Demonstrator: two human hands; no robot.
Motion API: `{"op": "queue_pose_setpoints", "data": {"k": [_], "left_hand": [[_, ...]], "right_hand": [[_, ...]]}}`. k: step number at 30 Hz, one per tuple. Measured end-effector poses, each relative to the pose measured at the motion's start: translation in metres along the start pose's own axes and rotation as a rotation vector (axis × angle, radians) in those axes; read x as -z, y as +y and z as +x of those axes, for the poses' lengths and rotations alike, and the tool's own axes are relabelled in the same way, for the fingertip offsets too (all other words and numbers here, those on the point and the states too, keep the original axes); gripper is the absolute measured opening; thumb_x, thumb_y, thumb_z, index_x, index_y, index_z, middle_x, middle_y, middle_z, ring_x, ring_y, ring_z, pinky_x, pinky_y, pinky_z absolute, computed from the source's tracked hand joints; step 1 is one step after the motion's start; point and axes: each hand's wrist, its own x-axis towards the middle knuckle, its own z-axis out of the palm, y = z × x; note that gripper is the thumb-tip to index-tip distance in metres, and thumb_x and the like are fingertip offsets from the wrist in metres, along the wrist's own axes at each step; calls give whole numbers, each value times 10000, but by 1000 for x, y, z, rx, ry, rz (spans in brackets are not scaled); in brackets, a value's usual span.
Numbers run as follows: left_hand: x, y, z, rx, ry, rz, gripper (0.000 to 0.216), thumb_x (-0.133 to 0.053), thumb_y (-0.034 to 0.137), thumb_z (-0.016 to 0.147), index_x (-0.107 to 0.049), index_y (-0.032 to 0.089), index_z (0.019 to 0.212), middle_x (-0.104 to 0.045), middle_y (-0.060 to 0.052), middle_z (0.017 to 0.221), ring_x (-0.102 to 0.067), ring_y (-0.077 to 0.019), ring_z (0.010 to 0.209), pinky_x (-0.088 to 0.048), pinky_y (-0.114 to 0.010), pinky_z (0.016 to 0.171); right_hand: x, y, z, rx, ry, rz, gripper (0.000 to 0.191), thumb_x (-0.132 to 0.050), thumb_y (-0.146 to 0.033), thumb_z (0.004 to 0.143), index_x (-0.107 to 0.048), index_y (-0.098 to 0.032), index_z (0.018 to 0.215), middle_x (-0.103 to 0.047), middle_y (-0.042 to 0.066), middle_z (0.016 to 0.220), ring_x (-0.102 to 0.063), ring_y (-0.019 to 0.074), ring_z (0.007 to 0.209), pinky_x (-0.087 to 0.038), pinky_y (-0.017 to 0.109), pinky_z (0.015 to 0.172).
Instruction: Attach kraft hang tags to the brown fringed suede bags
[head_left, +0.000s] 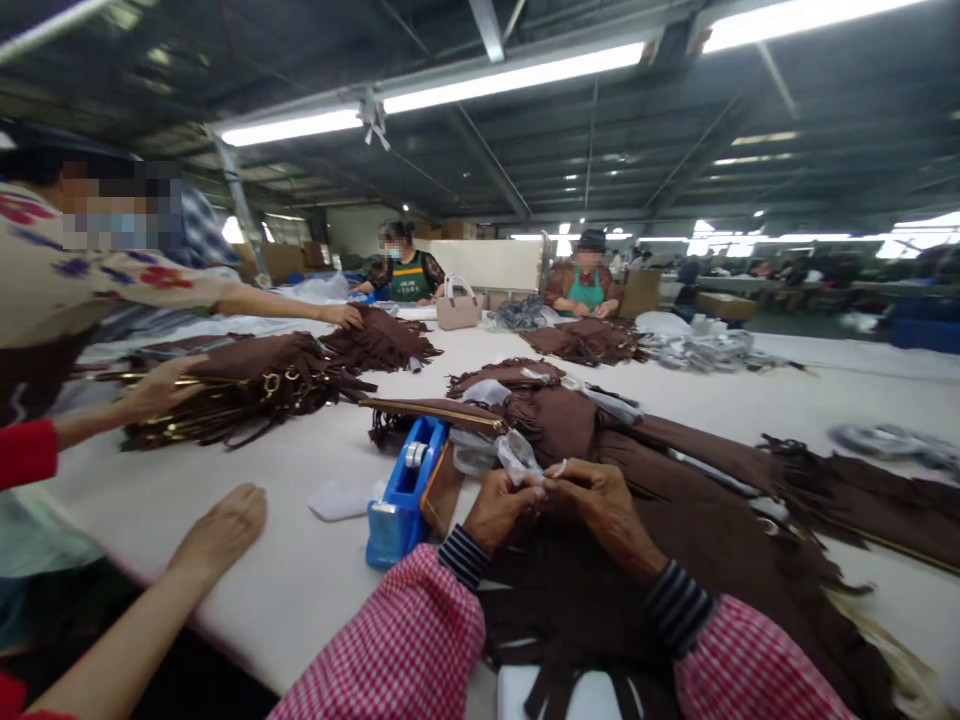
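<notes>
Left hand: the wearer's left hand (pixel 501 508) pinches the lower end of a translucent wrap (pixel 519 455) between thumb and fingers
Right hand: the right hand (pixel 604 508) meets it from the other side, thumb and forefinger closed on the same end, fingertips of both hands just about touching
Wrap: above the near brown fringed bag (pixel 720 560), right of the tape dispenser, its upper part beside the gold zip end of a brown strip (pixel 442 412); whether it is fastened there cannot be told
Tape dispenser: blue tape dispenser (pixel 401 510), standing on the white table (pixel 300 590) just left of the left hand
White pad: a small white pad (pixel 341 500) lies left of the dispenser
Left pile: brown fringed pieces with gold zips (pixel 255 365), a co-worker's hand (pixel 161 385) touching them
Bare forearm: another person's hand (pixel 229 520) rests on the table
Far side: two people in green aprons, a pale pink handbag (pixel 459 308) near them
</notes>
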Motion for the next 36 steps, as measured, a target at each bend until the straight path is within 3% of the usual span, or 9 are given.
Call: {"op": "queue_pose_setpoints", "data": {"k": [4,9,15,17,22,26,30,34,36], "left_hand": [[3,7,-4,31,12,-28,361,-850,435,672,-680,130,763,-687,-44,743,-615,-134,659,-477,-231,621],[6,11,-8,71,39,-131,340,-841,394,722,-633,142,817,-720,-59,871,-678,-164,815,-541,-252,712],[9,11,-8,98,-30,-331,367,-841,298,748,-592,185,993,-684,4,776,-686,-146,745,-564,-272,722],[12,13,-7,86,1,-392,397,-831,254,751,-595,197,1065,-696,3,815,-698,-143,768,-568,-266,724],[20,21,-4,28,21,-554,358,-788,168,768,-608,184,1077,-729,-17,881,-721,-150,831,-588,-297,797],[25,19,-2,-20,-16,-561,342,-763,132,794,-600,168,1091,-752,-46,902,-713,-133,756,-594,-263,733],[25,15,-1,-2,-18,-494,332,-767,114,771,-601,151,1056,-762,-89,1005,-719,-143,747,-604,-249,654],[22,10,-1,27,3,-464,372,-790,63,707,-595,164,1008,-746,-79,1120,-739,-158,798,-594,-211,588],[22,7,0,37,24,-450,376,-799,57,704,-590,172,995,-743,-71,1134,-747,-163,817,-576,-182,558]], "right_hand": [[4,1,4,-10,19,43,234,-728,-387,761,-752,-155,737,-713,51,756,-606,189,711,-468,292,666],[15,0,8,-134,23,81,208,-728,-318,694,-742,-125,772,-646,9,672,-512,118,589,-397,240,555],[17,11,13,-281,-27,-7,208,-673,-298,705,-709,-118,802,-600,-9,592,-502,117,534,-345,227,485],[22,11,7,-204,-50,-74,214,-649,-275,739,-725,-123,868,-652,10,666,-559,138,599,-392,236,530],[47,5,-20,26,-138,-333,169,-603,-182,811,-751,-154,888,-747,53,924,-661,202,880,-478,308,814],[52,4,-32,121,-180,-434,155,-600,-126,829,-729,-172,900,-732,49,925,-660,206,879,-481,332,839],[31,-2,-36,196,-223,-599,235,-617,-90,826,-693,-195,1023,-690,51,1001,-631,206,907,-492,326,810],[-4,0,-39,303,-216,-866,452,-725,-218,801,-603,-199,1235,-634,104,1179,-564,282,1075,-517,361,797],[-16,6,-38,330,-169,-893,394,-689,-235,838,-600,-188,1219,-633,117,1173,-561,284,1082,-517,358,797]]}}
